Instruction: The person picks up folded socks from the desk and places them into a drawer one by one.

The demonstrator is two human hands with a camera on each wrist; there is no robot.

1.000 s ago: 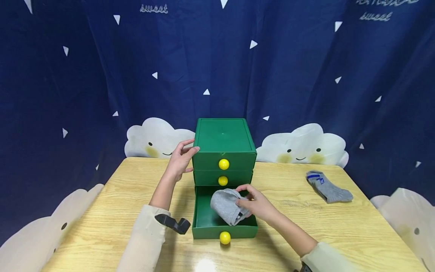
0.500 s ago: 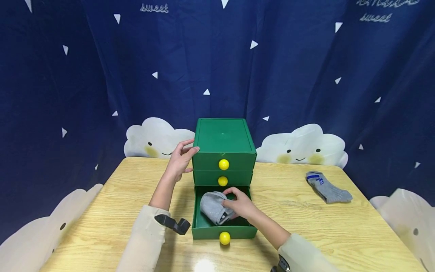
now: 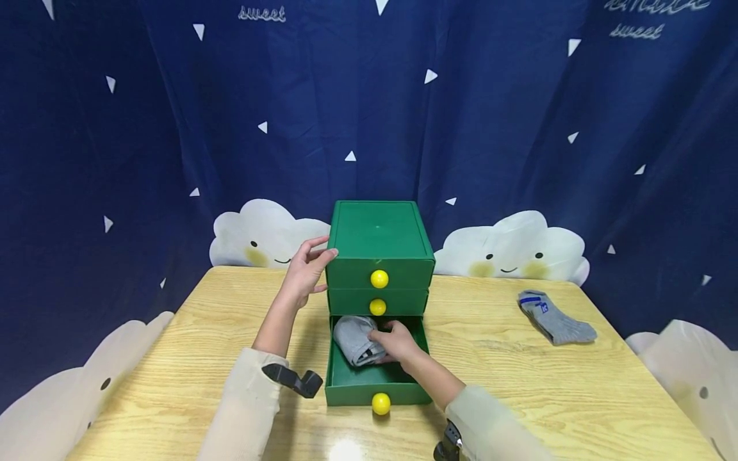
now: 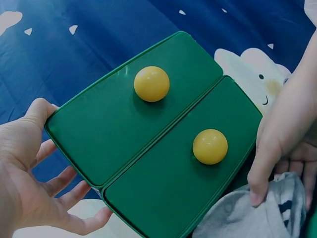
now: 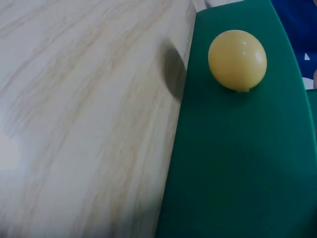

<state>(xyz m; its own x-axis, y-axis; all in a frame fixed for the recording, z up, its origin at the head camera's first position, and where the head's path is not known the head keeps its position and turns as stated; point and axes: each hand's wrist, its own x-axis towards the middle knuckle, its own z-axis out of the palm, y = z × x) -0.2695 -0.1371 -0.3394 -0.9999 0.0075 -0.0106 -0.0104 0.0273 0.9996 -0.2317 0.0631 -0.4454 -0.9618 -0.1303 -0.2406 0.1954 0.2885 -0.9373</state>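
Here the rolled grey sock [image 3: 354, 339] lies in the pulled-out bottom drawer [image 3: 377, 384] of the green drawer chest [image 3: 377, 237], toward the drawer's back left corner, partly under the front of the closed middle drawer [image 3: 377, 301]. The right hand [image 3: 394, 342] sits directly on it from the right, fingers curled over the bundle; the left wrist view shows a fingertip [image 4: 257, 196] pressing into the grey cloth just below the middle drawer's yellow knob [image 4: 210, 146]. So the sock is to the left of that hand's palm and slightly away from the person, its long axis running roughly front to back, toward the drawer's back wall. The left hand [image 3: 305, 272] is well apart from the sock, its fingers spread and nearly straight against the chest's upper left front corner, thumb on the top edge, gripping nothing. A second grey sock [image 3: 556, 317] lies flat near the right edge of the wooden table [image 3: 173, 358], nearer to the right hand than to the left.
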